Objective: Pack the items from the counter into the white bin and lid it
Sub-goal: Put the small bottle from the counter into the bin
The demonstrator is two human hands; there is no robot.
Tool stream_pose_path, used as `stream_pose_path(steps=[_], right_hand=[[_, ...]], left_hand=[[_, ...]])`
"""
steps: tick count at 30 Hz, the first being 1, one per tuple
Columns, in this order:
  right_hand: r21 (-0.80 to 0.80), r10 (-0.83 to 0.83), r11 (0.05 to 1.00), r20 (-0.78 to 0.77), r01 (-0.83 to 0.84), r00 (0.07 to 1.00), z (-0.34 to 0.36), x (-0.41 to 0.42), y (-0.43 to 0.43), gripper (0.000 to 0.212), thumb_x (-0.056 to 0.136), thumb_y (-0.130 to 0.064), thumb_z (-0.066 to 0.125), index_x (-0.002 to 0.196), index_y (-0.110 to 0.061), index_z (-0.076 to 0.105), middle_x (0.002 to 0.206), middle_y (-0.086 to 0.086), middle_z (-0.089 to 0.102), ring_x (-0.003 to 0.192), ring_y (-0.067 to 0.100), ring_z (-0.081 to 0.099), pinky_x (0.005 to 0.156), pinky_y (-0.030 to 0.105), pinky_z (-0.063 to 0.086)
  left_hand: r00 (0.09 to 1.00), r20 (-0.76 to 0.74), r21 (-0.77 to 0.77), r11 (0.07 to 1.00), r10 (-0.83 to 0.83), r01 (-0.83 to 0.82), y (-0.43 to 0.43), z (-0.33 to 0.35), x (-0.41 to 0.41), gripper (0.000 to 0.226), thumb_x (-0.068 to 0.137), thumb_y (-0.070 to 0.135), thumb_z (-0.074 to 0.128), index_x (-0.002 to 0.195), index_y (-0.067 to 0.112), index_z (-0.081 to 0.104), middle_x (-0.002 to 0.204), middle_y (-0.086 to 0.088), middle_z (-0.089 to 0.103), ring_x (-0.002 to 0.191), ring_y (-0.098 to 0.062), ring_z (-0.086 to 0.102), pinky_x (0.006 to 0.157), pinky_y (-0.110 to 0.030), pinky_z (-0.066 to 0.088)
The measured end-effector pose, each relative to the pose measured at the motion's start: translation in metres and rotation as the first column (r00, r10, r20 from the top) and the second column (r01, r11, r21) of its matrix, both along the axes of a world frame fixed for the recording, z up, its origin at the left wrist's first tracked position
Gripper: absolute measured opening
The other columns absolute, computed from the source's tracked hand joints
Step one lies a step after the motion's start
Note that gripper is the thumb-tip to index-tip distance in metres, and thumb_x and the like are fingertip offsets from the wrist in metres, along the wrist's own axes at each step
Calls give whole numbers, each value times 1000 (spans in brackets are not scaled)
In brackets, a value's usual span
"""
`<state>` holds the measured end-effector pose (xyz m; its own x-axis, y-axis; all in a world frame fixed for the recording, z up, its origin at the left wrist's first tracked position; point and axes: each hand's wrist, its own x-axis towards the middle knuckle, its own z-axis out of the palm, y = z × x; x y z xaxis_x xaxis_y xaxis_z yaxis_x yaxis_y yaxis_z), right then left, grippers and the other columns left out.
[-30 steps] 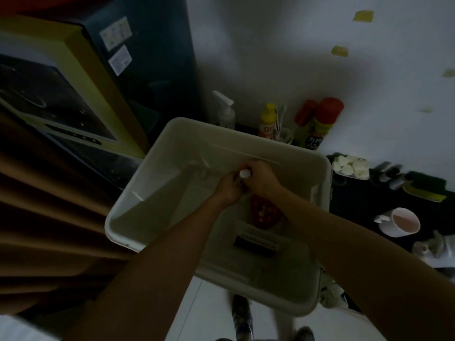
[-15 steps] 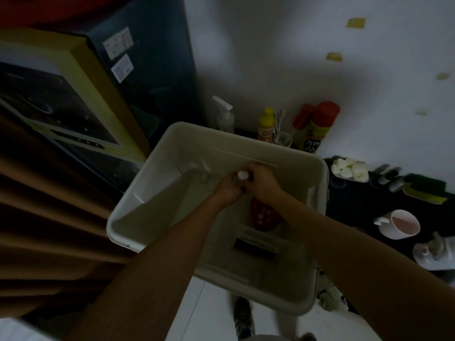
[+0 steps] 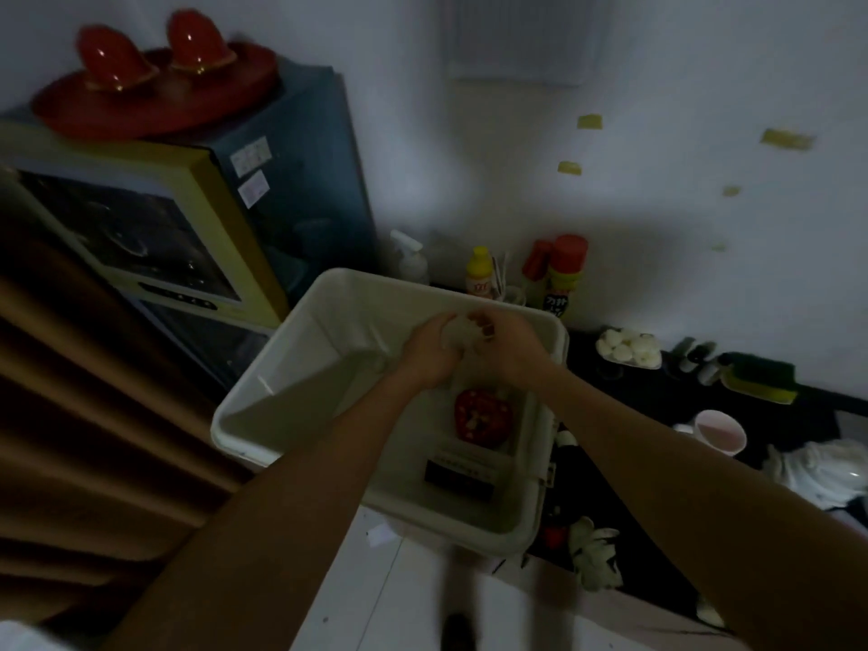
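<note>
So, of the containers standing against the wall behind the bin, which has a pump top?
The clear bottle, leftmost in the row. The yellow-capped bottle and the red-capped cans to its right have plain caps.

Pouch (image 3: pixel 482 417) and box (image 3: pixel 462 476) in bin (image 3: pixel 300 340); cup (image 3: pixel 718 430) right.

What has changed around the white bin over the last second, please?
The left hand and right hand have lifted slightly toward the far rim of the white bin, still gripping the small pale item between them. Its white cap no longer shows clearly. The camera has tilted up. The red item and dark-labelled box in the bin stayed put.
</note>
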<state>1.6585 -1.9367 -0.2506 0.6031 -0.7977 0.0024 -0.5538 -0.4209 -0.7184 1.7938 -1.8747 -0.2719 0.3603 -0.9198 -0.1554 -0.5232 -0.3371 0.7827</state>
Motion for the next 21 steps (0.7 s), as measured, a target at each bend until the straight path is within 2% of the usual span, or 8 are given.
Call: stream_pose_path(steps=[2,4,7,11,15,17,19,21], right_hand=[[-51,-26,998,1,26,1000,15,-21,-3,38,88,-6,59,126,-8,57,121,10,60,107,24,58,82,24,41],[-89,-55,994,23,57,998,26,-39,-9,40,83,-5,60,123,-10,60,116,9,62,104,25,59,79,28,43],[-90,-113,989,66,118,991,42,-81,-20,37,79,-6,59,115,-12,64,105,6,67,95,22,62,78,36,51],[-70,-213,973,77,218,974,44,-139,-30,30,85,-7,61,115,-11,61,110,9,65,98,26,63,84,44,53],[-89,-300,950,8,299,954,33,-197,-35,32,86,-14,64,117,-15,60,111,8,65,100,27,62,85,43,53],[-64,-314,948,-4,313,950,24,-226,-34,31,86,-12,65,117,-12,60,111,9,66,100,27,62,83,36,51],[-34,-335,942,-32,334,942,11,-253,-33,31,87,-7,62,118,-7,61,113,12,66,103,27,62,81,27,45],[-7,-348,937,-63,348,935,1,-274,-32,36,84,-2,60,120,-6,60,117,14,64,108,29,61,85,28,45]], left_hand=[[996,82,-74,997,-27,33,-6,19,-19,53,87,24,60,138,20,47,139,-7,53,124,-25,52,103,-39,44],[992,98,-151,984,-84,98,-14,37,-39,51,83,22,58,134,19,52,132,-9,58,119,-28,56,99,-42,47],[978,146,-232,956,-147,178,-30,52,-76,56,77,32,56,131,16,55,128,-9,60,117,-27,57,96,-45,48],[945,143,-220,922,-293,320,-47,58,-136,45,85,23,63,128,18,56,126,-6,61,116,-22,58,96,-42,49],[895,173,-126,892,-411,434,-63,44,-190,43,82,32,50,124,24,55,116,-3,64,103,-22,62,87,-45,53],[873,127,-92,871,-471,483,-67,30,-217,42,86,28,53,127,20,53,119,-5,64,106,-24,61,90,-45,52],[869,85,-57,868,-488,493,-69,14,-241,54,83,37,55,135,25,46,129,-3,59,117,-23,57,96,-45,50],[867,50,-4,868,-496,497,-76,-10,-257,66,80,44,54,141,28,39,139,-1,52,126,-23,51,101,-46,47]])
